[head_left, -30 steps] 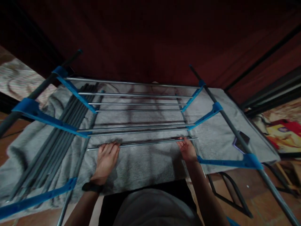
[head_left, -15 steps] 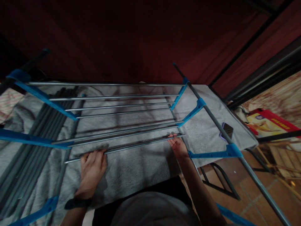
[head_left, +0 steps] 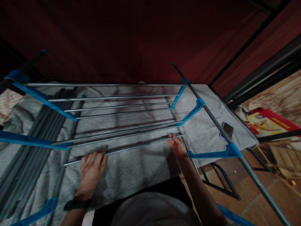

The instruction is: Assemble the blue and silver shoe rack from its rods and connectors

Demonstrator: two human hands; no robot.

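Note:
A loose grey metal rod [head_left: 136,146] lies across in front of me, its left end lower in view than its right. My left hand [head_left: 93,165] is closed over it near the left end, back of the hand up. Near the other end, my right hand [head_left: 176,145] pinches the rod between thumb and fingers. Beyond it stands a rack frame with blue plastic brackets [head_left: 192,111] joined by several metal rods [head_left: 122,98]. One blue bracket [head_left: 211,154] by my right forearm is fixed to the sloping right-hand pole [head_left: 213,118] and carries no visible crossbar.
Several dark grey tubes [head_left: 30,150] lie side by side at the left on the grey blanket [head_left: 131,175]. A phone [head_left: 227,130] rests on the blanket at the right. Past the table edge are a red and yellow box [head_left: 270,121] and a tiled floor [head_left: 254,191].
Almost nothing differs. The rod and my left hand sit very slightly further left, and both hands keep their hold.

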